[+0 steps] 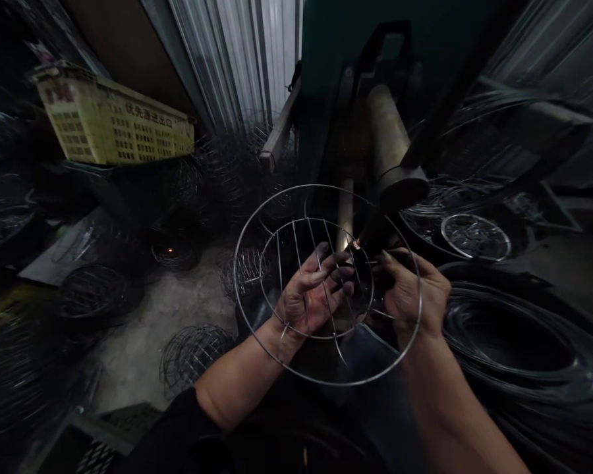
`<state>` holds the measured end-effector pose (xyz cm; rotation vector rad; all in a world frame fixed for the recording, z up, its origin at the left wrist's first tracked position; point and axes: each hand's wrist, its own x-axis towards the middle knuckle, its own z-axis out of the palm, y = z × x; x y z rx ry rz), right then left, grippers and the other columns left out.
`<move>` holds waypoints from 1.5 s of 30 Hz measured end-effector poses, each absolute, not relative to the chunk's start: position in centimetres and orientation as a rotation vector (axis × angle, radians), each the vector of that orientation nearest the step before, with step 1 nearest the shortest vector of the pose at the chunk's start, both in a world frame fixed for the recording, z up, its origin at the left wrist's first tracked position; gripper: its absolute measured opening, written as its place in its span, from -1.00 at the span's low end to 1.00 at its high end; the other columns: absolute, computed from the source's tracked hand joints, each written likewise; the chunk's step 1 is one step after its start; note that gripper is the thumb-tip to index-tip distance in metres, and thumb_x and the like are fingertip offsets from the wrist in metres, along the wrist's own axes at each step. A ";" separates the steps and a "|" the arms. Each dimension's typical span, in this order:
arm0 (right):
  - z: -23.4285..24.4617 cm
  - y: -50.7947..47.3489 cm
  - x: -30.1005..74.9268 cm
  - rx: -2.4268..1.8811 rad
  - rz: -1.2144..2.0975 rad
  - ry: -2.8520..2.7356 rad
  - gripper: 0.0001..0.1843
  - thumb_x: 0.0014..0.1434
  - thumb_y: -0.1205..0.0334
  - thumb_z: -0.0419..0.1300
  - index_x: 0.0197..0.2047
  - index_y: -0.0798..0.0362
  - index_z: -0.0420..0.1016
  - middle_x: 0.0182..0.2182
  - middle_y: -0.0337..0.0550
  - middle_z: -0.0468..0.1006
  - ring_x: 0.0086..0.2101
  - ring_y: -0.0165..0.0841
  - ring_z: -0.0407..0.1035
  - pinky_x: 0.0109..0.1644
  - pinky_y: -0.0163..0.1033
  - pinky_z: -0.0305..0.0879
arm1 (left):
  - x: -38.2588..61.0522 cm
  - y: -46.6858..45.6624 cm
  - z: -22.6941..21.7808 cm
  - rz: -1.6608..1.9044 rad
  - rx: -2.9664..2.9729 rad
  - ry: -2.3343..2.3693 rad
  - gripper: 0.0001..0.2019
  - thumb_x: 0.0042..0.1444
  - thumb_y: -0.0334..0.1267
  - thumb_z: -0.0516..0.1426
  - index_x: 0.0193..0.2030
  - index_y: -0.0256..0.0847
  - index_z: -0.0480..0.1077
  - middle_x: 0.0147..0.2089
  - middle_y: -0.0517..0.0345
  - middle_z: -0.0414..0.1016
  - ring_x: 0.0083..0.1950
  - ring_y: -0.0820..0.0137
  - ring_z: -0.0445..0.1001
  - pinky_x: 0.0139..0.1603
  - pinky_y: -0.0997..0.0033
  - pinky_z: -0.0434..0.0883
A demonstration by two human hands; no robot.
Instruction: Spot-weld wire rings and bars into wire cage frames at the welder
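- The wire rack (320, 268) lies spread in front of both hands, its inner ring (260, 266) overlapping, in my view, the bright spot (354, 243) at the end of the pale lower rod (345, 214).
- I judge the step in hand to be presenting one wire joint at that hot point, so I'd hold the rack level and steady, crossing wires snug against each other — no rocking while the glow is there.
- I'd read any tilt off the outer ring (319, 185) and turn the whole rack to line up a joint, rather than bend a single bar.
- Fingertips are my worry: the left ones are very near the glow, so I'd grip as far back along the wire as control allows.
- Left hand (313, 296): palm up behind the bars, fingers loosely curled, neither spread wide nor made into a fist. I can't tell whether the fingertips pinch a wire.
- Right hand (415, 289): thumb and fingers drawn in near a short wire (370, 263), the outer ring passing in front. It's too dark to confirm a firm hold.
- The hands are apart — one on each side of the bright spot.
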<state>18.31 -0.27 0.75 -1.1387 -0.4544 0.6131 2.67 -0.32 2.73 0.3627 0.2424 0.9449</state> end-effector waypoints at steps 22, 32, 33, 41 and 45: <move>0.6 2.9 19.7 -1.253 0.297 -0.947 -0.83 -0.04 0.13 0.38 -0.41 0.05 0.57 -0.51 -0.28 0.49 -0.47 -0.38 0.36 -0.33 -0.24 0.30 | 2.2 1.2 2.4 0.985 0.332 0.320 -0.62 0.13 -0.35 0.08 0.11 -0.22 0.37 0.03 0.04 0.49 -0.07 0.35 0.50 0.06 0.22 0.37; 1.7 3.1 19.8 -1.244 0.424 -0.898 -0.78 -0.11 0.09 0.43 -0.42 0.03 0.58 -0.53 -0.27 0.49 -0.52 -0.41 0.32 -0.44 -0.28 0.29 | 2.5 1.3 2.2 0.997 0.353 0.312 -0.61 0.11 -0.35 0.08 0.11 -0.22 0.37 0.04 0.03 0.49 -0.03 0.32 0.51 0.11 0.19 0.37; 1.8 2.5 20.1 -1.244 0.516 -0.885 -0.76 -0.12 0.11 0.44 -0.38 0.03 0.59 -0.51 -0.27 0.50 -0.55 -0.44 0.30 -0.50 -0.31 0.25 | 2.5 1.4 2.1 0.992 0.352 0.309 -0.60 0.10 -0.34 0.09 0.11 -0.22 0.37 0.04 0.02 0.49 -0.01 0.30 0.50 0.13 0.17 0.36; 0.4 -5.4 20.1 -1.156 0.979 -0.731 -0.63 -0.31 0.17 0.53 -0.36 0.03 0.61 -0.43 -0.14 0.58 -0.51 -0.33 0.44 -0.50 -0.26 0.41 | 1.8 2.5 1.5 0.878 0.439 0.280 -0.54 0.02 -0.20 0.21 0.10 -0.17 0.36 -0.04 0.03 0.49 0.02 0.17 0.50 0.09 0.01 0.40; 0.4 -4.9 17.5 -1.197 0.642 -0.522 -0.74 -0.15 0.16 0.47 -0.37 0.04 0.56 -0.60 -0.30 0.45 -0.67 -0.46 0.27 -0.63 -0.34 0.23 | 1.9 1.8 1.9 0.936 0.523 0.270 -0.49 -0.08 -0.37 0.26 0.08 -0.11 0.39 -0.06 0.12 0.50 -0.04 0.26 0.51 0.06 0.14 0.42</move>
